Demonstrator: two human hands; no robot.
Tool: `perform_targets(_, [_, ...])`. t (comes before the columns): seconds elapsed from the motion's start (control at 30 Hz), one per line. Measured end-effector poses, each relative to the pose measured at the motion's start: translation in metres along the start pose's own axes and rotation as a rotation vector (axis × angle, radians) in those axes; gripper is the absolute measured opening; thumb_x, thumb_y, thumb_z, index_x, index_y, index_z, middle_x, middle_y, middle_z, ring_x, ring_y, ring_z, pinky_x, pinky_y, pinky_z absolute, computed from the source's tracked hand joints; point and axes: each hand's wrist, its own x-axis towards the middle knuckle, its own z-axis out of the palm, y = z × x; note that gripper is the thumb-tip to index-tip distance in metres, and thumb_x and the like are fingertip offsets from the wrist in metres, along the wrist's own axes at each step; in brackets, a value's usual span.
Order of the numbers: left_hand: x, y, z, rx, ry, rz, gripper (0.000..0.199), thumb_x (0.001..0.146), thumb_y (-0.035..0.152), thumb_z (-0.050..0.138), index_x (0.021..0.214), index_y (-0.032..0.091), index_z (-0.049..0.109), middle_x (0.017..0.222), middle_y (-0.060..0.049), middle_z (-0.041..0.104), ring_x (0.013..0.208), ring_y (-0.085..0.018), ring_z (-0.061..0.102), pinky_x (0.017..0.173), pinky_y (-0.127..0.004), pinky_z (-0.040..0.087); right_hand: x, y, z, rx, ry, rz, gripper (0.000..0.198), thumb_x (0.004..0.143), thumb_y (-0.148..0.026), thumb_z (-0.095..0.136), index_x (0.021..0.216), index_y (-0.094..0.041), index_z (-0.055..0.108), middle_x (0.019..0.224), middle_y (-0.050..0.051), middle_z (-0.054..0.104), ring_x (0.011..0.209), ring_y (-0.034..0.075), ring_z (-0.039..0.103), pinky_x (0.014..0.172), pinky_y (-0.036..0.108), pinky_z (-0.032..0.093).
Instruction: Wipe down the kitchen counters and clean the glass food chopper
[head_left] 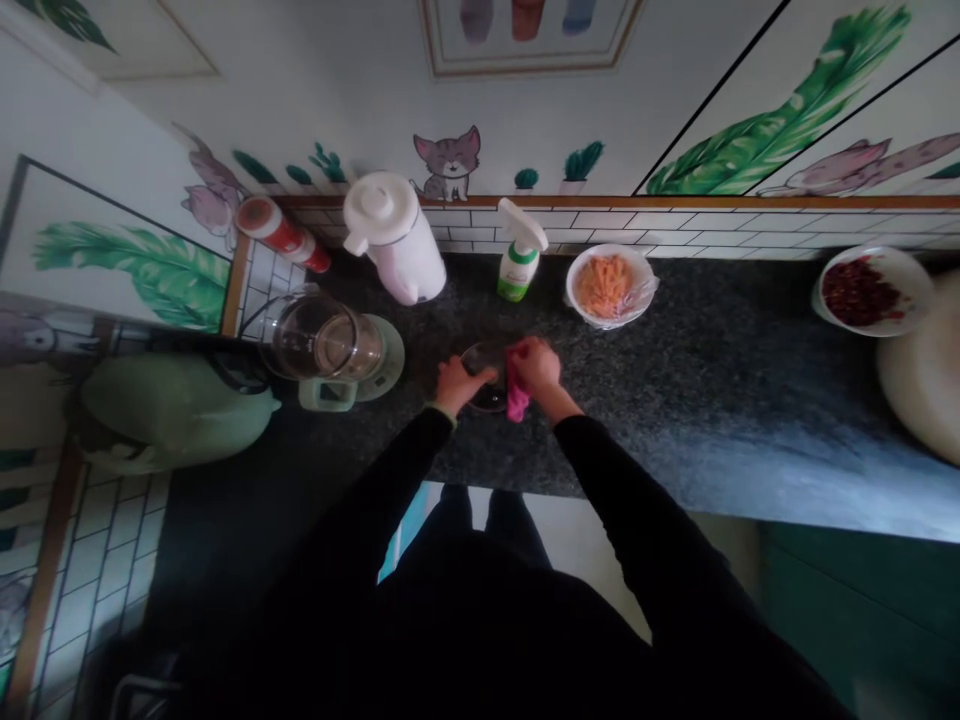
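Note:
My left hand (456, 385) is closed on the left edge of a round, clear piece (487, 392) that looks like a glass lid, its thumb lying across the surface. A pink cloth (516, 398) is bunched in my right hand (540, 366), against the right side of the clear piece. Fingers of the right hand curl round the cloth and hide part of it. Both hands are over the dark speckled counter (630, 420), near its middle.
Behind the hands stand a white jug (397, 240), a spray bottle (519, 255) and a bowl of orange shreds (607, 285). To the left are a glass kettle (322, 345) on its base and a green appliance (176, 410). A bowl of dark red pieces (862, 292) sits far right.

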Motion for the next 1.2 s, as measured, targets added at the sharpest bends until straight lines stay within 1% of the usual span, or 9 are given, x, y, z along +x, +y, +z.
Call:
perform_targets(0.13, [-0.001, 0.003, -0.005, -0.011, 0.005, -0.006, 0.078, 0.075, 0.067, 0.078, 0.126, 0.015, 0.053, 0.14, -0.025, 0.055, 0.132, -0.034, 0.058, 0.102, -0.034, 0.046, -0.064, 0.018, 0.018, 0.06, -0.035, 0.253, 0.024, 0.094, -0.031, 0.06, 0.112, -0.018, 0.069, 0.108, 0.011, 0.074, 0.094, 0.023, 0.072, 0.08, 0.03, 0.053])
perform_targets(0.27, [-0.005, 0.005, -0.003, 0.0, 0.035, 0.004, 0.078, 0.077, 0.067, 0.076, 0.128, 0.013, 0.053, 0.14, -0.027, 0.056, 0.133, -0.035, 0.059, 0.104, -0.037, 0.047, -0.095, 0.016, 0.033, 0.146, -0.009, 0.335, 0.023, 0.094, -0.031, 0.059, 0.111, -0.017, 0.068, 0.105, 0.011, 0.075, 0.091, 0.023, 0.072, 0.077, 0.029, 0.052])
perform_targets(0.37, [-0.016, -0.005, 0.008, -0.025, 0.06, -0.042, 0.081, 0.08, 0.069, 0.071, 0.13, 0.009, 0.053, 0.138, -0.029, 0.058, 0.13, -0.036, 0.061, 0.1, -0.038, 0.051, -0.089, 0.017, 0.029, 0.161, 0.025, 0.291, 0.021, 0.094, -0.03, 0.058, 0.108, -0.019, 0.07, 0.106, 0.009, 0.074, 0.093, 0.022, 0.071, 0.078, 0.029, 0.051])
perform_targets(0.47, [-0.029, -0.024, 0.016, -0.092, -0.016, -0.073, 0.079, 0.085, 0.072, 0.063, 0.136, 0.012, 0.052, 0.132, -0.024, 0.065, 0.122, -0.033, 0.066, 0.091, -0.039, 0.057, -0.071, 0.021, 0.018, 0.136, 0.063, 0.165, 0.022, 0.095, -0.028, 0.058, 0.109, -0.023, 0.073, 0.112, 0.006, 0.072, 0.094, 0.02, 0.069, 0.078, 0.027, 0.05])
perform_targets(0.57, [-0.033, -0.033, 0.011, 0.028, 0.03, 0.075, 0.085, 0.081, 0.067, 0.072, 0.144, 0.015, 0.049, 0.134, -0.022, 0.065, 0.131, -0.036, 0.06, 0.103, -0.044, 0.054, -0.05, 0.021, 0.007, 0.083, 0.058, 0.036, 0.023, 0.095, -0.028, 0.058, 0.11, -0.026, 0.075, 0.116, 0.006, 0.069, 0.093, 0.019, 0.068, 0.076, 0.026, 0.049])
perform_targets(0.67, [-0.022, -0.021, -0.002, 0.231, 0.132, 0.313, 0.104, 0.074, 0.054, 0.085, 0.157, 0.015, 0.036, 0.154, -0.024, 0.047, 0.147, -0.039, 0.044, 0.117, -0.048, 0.041, -0.032, 0.013, 0.001, 0.028, 0.023, -0.046, 0.024, 0.096, -0.028, 0.057, 0.111, -0.026, 0.075, 0.119, 0.007, 0.067, 0.093, 0.019, 0.067, 0.074, 0.026, 0.048])
perform_targets(0.8, [-0.002, 0.002, -0.013, 0.379, 0.016, 0.404, 0.101, 0.076, 0.044, 0.086, 0.16, 0.025, 0.034, 0.159, -0.02, 0.041, 0.142, -0.038, 0.049, 0.117, -0.043, 0.04, -0.023, 0.003, 0.001, 0.003, 0.011, -0.08, 0.026, 0.097, -0.027, 0.055, 0.116, -0.025, 0.072, 0.119, 0.008, 0.067, 0.093, 0.02, 0.067, 0.074, 0.027, 0.047])
perform_targets(0.97, [0.001, 0.004, -0.01, 0.449, 0.069, 0.38, 0.094, 0.08, 0.043, 0.083, 0.16, 0.023, 0.036, 0.159, -0.021, 0.04, 0.137, -0.039, 0.053, 0.112, -0.041, 0.042, -0.06, 0.005, 0.021, 0.029, 0.059, 0.021, 0.026, 0.101, -0.029, 0.049, 0.117, -0.02, 0.067, 0.119, 0.011, 0.067, 0.092, 0.021, 0.067, 0.072, 0.029, 0.048])
perform_targets(1.2, [-0.004, 0.013, -0.007, 0.404, 0.107, 0.291, 0.094, 0.079, 0.06, 0.079, 0.156, 0.022, 0.04, 0.152, -0.021, 0.045, 0.13, -0.04, 0.056, 0.103, -0.041, 0.048, -0.135, 0.012, 0.056, 0.16, -0.122, -0.015, 0.017, 0.089, -0.022, 0.063, 0.104, -0.025, 0.07, 0.115, 0.006, 0.073, 0.095, 0.021, 0.07, 0.077, 0.029, 0.054])
